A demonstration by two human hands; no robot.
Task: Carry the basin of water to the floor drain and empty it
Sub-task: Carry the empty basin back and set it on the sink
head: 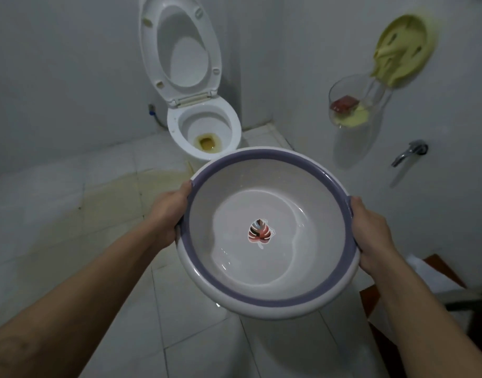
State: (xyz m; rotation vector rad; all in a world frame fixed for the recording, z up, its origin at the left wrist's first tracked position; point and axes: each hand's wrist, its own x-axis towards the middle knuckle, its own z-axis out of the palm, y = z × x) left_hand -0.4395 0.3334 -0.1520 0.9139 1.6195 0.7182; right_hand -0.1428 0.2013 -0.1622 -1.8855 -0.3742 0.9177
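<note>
basin [270,302]: white plastic with a purple-grey band round the inside of the rim, held up in the air over the tiled floor [98,203], just in front of the toilet [204,126]. Its far edge overlaps the front of the toilet bowl from this angle.

water [250,263]: only a shallow pool at the bottom, clear, with a ripple line curving across it. There's a little leaf sticker [259,232] stuck dead centre on the bottom.

left hand [170,214]: clamped on the left side of the rim, thumb hooked over the top edge, fingers out of sight underneath.

right hand [373,236]: same deal on the right side, thumb on the rim, rest of the hand wrapped under the lip.

toilet: seat and lid both flipped up against the wall, yellowish stain down in the bowl.

floor: pale tiles with a big yellow-brown stain spreading left from the toilet base. Can't spot a drain from here.

right wall: a yellow round holder [403,47] up high, a clear pitcher [357,105] hanging just below it, and a metal tap [410,152] lower down.
</note>
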